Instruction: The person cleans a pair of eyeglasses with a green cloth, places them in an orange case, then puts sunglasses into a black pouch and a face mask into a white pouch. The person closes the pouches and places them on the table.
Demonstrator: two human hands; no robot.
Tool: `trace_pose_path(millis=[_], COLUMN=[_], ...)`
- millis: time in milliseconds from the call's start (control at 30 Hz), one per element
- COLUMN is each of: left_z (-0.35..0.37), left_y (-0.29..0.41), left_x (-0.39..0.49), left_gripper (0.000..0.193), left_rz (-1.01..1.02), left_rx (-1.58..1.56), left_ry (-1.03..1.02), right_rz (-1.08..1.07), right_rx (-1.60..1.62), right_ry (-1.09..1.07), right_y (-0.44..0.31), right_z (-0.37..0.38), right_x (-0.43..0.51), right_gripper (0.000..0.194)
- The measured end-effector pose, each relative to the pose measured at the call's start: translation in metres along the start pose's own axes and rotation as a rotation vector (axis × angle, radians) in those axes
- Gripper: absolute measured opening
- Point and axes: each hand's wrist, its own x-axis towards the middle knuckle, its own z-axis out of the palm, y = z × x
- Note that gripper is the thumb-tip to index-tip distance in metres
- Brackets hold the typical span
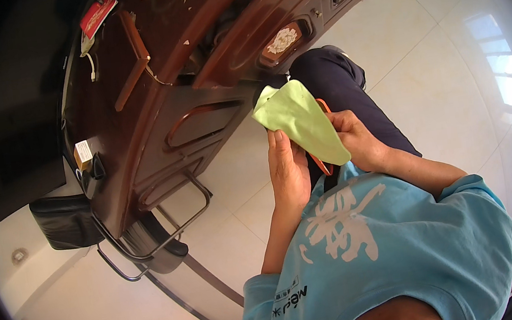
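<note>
A light green cloth is held up in front of my torso, one upper corner folded over. My left hand grips its left edge, the thumb lying at the front and the fingers partly hidden behind. From the right, my right hand closes on the cloth's side, its fingertips out of sight. Behind the cloth is a flat orange-edged object, perhaps a phone; most of it is covered. Whether either hand also grips this object is unclear.
A dark wooden cabinet with a chipped top stands ahead and left. On it are a red booklet, a white cable and a small box. A black chair with a metal frame stands left, on pale floor tiles.
</note>
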Motion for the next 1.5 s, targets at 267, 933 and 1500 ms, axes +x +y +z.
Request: trace_pose_path(millis=[267, 933, 1500], left_z=[0.008, -0.001, -0.031], left_y=[-0.009, -0.021, -0.021], left_x=[0.007, 0.023, 0.023], left_gripper=[0.053, 0.021, 0.040], left_rz=[0.041, 0.005, -0.199], left_rx=[-0.164, -0.400, -0.512], left_ry=[-0.037, 0.111, -0.004], right_rz=[-0.343, -0.277, 0.181], right_rx=[-0.701, -0.636, -0.113], right_ry=[0.069, 0.138, 0.165], right_y=[-0.005, -0.019, -0.039], right_z=[0.011, 0.010, -0.013], right_x=[0.003, 0.007, 0.025], right_gripper=[0.012, 0.014, 0.054])
